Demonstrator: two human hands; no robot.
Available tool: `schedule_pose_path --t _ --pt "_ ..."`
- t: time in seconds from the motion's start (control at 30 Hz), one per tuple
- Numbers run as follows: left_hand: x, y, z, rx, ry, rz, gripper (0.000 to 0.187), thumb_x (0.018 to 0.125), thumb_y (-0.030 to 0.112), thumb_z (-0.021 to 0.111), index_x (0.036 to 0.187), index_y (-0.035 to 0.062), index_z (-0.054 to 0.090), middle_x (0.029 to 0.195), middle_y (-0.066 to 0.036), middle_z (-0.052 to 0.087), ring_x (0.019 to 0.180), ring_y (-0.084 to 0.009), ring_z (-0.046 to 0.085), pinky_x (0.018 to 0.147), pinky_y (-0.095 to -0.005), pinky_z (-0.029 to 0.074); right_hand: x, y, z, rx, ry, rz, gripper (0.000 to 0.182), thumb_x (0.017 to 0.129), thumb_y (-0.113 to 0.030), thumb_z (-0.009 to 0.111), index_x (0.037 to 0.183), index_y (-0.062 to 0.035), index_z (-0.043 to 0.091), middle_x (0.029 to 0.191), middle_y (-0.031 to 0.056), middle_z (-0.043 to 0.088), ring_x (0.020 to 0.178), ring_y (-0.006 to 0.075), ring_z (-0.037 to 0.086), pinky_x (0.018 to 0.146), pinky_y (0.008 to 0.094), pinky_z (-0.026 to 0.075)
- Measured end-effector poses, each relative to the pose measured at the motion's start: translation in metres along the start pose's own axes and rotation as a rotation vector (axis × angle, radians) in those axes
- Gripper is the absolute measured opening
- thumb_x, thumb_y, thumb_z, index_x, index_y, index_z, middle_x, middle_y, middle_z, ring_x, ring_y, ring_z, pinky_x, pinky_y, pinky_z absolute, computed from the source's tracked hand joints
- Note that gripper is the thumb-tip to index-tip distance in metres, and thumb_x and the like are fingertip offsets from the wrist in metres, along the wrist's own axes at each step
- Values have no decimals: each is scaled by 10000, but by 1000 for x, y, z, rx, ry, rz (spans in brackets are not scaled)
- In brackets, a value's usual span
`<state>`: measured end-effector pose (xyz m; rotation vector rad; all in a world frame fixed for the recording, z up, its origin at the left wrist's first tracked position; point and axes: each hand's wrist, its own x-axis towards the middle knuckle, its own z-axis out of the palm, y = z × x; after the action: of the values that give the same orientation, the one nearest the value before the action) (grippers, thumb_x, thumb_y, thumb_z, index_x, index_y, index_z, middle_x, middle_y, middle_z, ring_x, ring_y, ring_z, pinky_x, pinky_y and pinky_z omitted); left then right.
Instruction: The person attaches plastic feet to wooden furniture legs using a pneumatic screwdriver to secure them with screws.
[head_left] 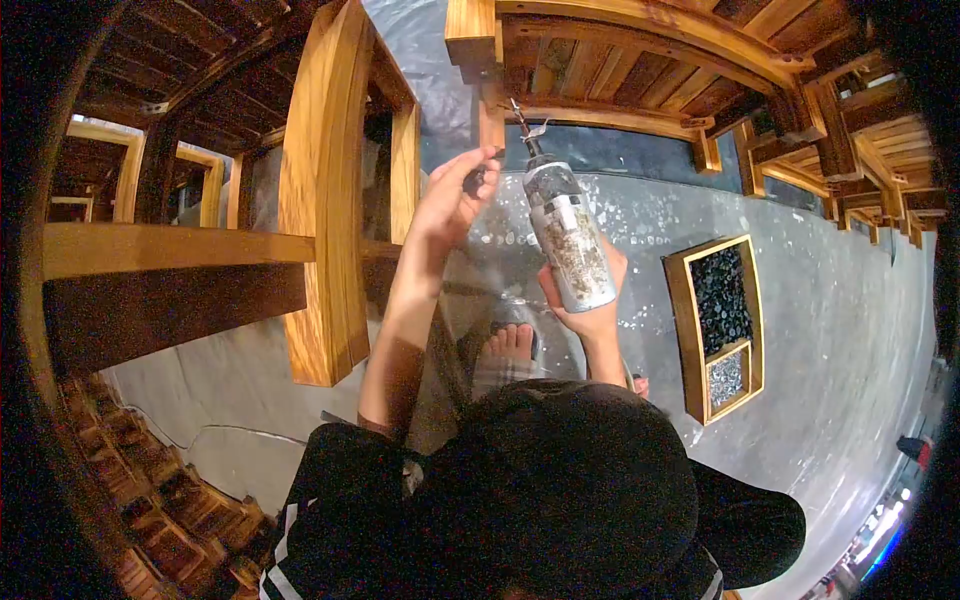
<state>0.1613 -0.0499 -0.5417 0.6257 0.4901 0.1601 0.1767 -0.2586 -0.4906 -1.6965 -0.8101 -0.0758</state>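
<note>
My right hand [592,318] is wrapped round the back of a worn grey power drill [568,230]. The drill's thin bit [518,112] points away from me, its tip close to the wooden leg [490,122] of an upturned-looking piece of furniture. A pale strip sticks out near the chuck. Just left of the drill, my left hand [458,195] is closed with its palm partly turned up, and small black pieces [475,181] show between its fingers. Its fingertips are right at the lower end of the leg.
A divided wooden tray [688,335] on the grey floor [820,300] holds black pieces [722,300] and small silvery hardware [727,380]. Wooden furniture frames [330,200] stand close on the left, with slatted pieces [640,75] ahead and to the right. A cable [240,428] lies on the floor behind left.
</note>
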Motion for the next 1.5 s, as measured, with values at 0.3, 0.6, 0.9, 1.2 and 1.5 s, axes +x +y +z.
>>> schedule_pose_path --t 0.3,0.6,0.9,1.2,1.5 --pt "-5 17 23 236 88 5 262 905 172 550 1032 -55 576 791 -79 593 658 -122 536 542 -203 419 -1 6 -4 -17 -61 26 296 623 -71 677 910 -13 627 833 144 632 709 302 612 675 339 483" --pt "6 35 23 -120 -69 1 262 933 183 510 1044 -53 530 768 -70 549 629 -132 501 492 -216 384 0 4 4 -22 -89 31 418 567 -100 697 968 -19 612 852 146 629 727 328 607 676 338 486" --pt "0 45 40 -95 -34 -20 301 883 262 605 990 -12 537 641 -6 489 538 -84 434 420 -196 309 -3 5 8 -33 -162 113 456 524 -118 723 954 -24 603 862 134 630 737 313 619 664 333 492" --pt "-1 44 38 -11 -111 -8 320 864 278 631 988 -2 538 634 10 490 519 -73 422 414 -190 311 -3 3 11 -63 -138 87 497 503 -118 740 969 -18 596 875 145 632 765 328 623 674 341 495" --pt "16 52 43 -255 -357 -58 287 871 232 624 1012 5 519 690 13 473 529 -49 414 391 -152 297 10 -8 15 -115 -107 96 320 583 -120 731 804 -1 534 691 153 539 605 345 555 534 357 444"
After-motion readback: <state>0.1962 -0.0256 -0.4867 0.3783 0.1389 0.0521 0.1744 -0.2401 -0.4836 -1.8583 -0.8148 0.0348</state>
